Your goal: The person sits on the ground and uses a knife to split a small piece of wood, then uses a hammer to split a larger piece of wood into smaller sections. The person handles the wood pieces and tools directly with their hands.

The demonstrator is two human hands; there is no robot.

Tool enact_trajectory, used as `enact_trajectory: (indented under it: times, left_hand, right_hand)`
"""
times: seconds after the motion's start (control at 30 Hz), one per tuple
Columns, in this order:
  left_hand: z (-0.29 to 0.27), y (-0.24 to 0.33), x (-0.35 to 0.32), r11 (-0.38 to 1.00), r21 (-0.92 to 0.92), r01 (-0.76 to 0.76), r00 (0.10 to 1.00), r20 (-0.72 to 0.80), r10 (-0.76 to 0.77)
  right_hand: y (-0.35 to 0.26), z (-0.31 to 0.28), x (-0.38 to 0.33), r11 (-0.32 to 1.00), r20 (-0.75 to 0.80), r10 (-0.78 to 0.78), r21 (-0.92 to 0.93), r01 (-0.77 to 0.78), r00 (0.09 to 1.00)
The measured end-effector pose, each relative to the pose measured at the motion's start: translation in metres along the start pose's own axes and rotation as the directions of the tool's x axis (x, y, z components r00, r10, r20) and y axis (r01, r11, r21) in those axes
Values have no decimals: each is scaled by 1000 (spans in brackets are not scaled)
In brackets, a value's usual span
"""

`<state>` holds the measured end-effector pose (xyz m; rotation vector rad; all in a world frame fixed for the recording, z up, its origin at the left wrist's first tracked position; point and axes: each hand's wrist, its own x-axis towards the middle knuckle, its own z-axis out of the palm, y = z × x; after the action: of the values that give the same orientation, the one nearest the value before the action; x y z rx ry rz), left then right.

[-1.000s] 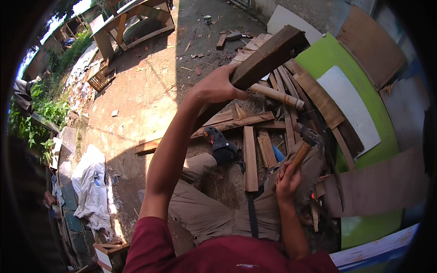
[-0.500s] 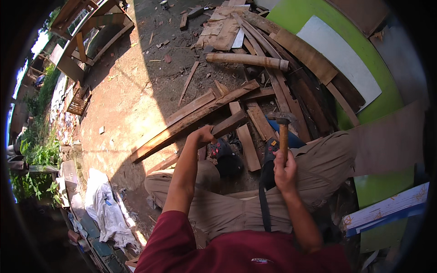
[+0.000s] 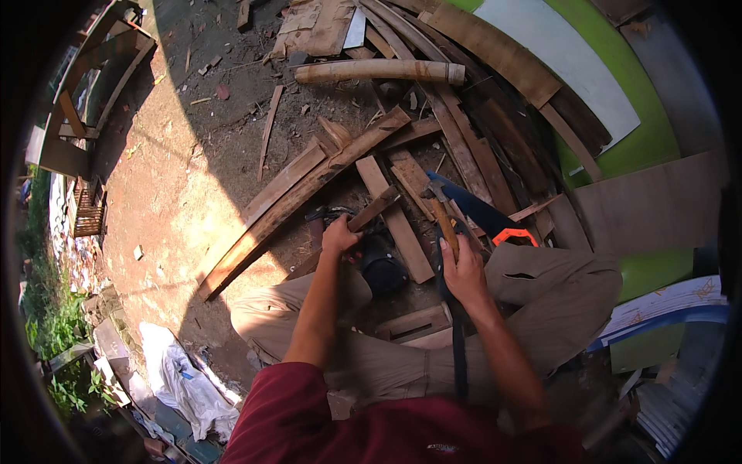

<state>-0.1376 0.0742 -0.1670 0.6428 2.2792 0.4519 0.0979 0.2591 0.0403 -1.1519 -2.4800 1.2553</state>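
Note:
My left hand (image 3: 338, 235) is closed round one end of a short wooden block (image 3: 375, 209), which points away to the right. A longer plank (image 3: 396, 223) lies just past that block, partly beneath it; whether the two touch I cannot tell. In my right hand (image 3: 464, 268) is a hammer (image 3: 445, 222), gripped by its wooden handle with the metal head at the far end. Just right of the hammer lies a handsaw (image 3: 474, 207) with a blue blade and an orange handle. A dark strap (image 3: 459, 348) runs past my right wrist.
A long beam (image 3: 309, 189) lies diagonally ahead. Beyond it is a piece of bamboo (image 3: 379, 71) on a heap of boards (image 3: 502, 143). Green and white panels (image 3: 568, 58) stand at the right. A white sack (image 3: 182, 387) lies at the lower left, and a slotted wooden piece (image 3: 413, 323) between my legs.
The view has shifted. My left hand has lowered the wooden block toward the ground. My right hand has lowered the hammer, its head now tipped forward and left. The handsaw now shows more fully.

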Motion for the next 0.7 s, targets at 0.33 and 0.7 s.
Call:
enact_trajectory:
  times: [0.33, 0.7]
  left_hand:
    - [7, -8, -4, 992, 95, 87, 992, -103, -77]
    - [5, -7, -4, 993, 63, 99, 991, -96, -93]
  right_hand:
    - [4, 74, 76, 965, 137, -107, -222, 136, 985]
    - [1, 64, 90, 911, 156, -205, -330, 247, 966]
